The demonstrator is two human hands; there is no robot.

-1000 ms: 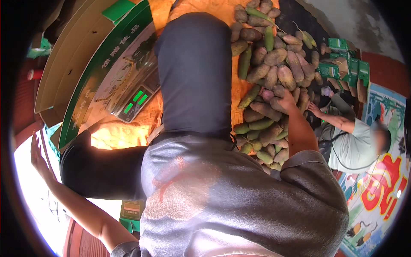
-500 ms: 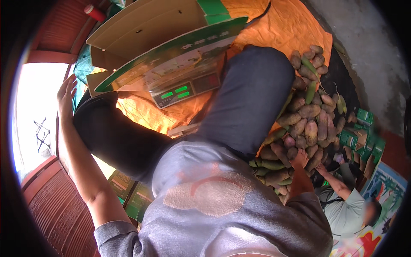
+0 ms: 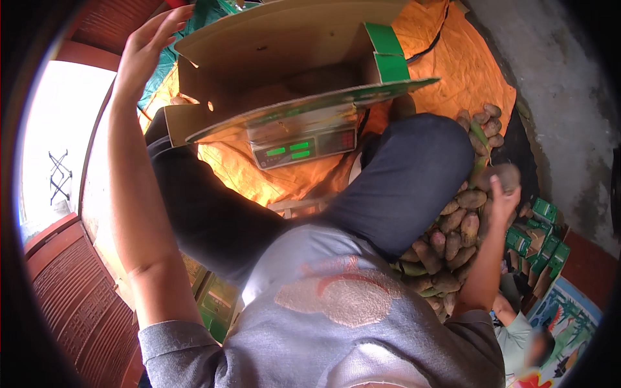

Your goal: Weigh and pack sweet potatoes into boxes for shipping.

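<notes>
My left hand (image 3: pixel 150 52) is raised beside the far left corner of a large cardboard box (image 3: pixel 284 48), fingers stretched out and holding nothing I can see. The box lies with its opening toward me, its green printed flap hanging over a digital scale (image 3: pixel 304 150) with lit green displays. On my right, my right hand (image 3: pixel 504 202) grips a big brown sweet potato (image 3: pixel 503 176), lifted over the pile. Many more brown and pinkish sweet potatoes (image 3: pixel 469 227) lie heaped beside my right knee, with some long green pieces among them.
An orange tarp (image 3: pixel 446 58) lies beneath the box and pile. Several small green boxes (image 3: pixel 544 210) stand at the right. A co-worker's sleeve (image 3: pixel 514 339) shows at the lower right. Carved red-brown wooden panels (image 3: pixel 81 291) line the left, and a concrete strip (image 3: pixel 556 97) runs along the far right.
My left hand has risen toward the box's far left corner. My right hand has picked up a sweet potato from the pile and moved it away from me. The box now appears more open.
</notes>
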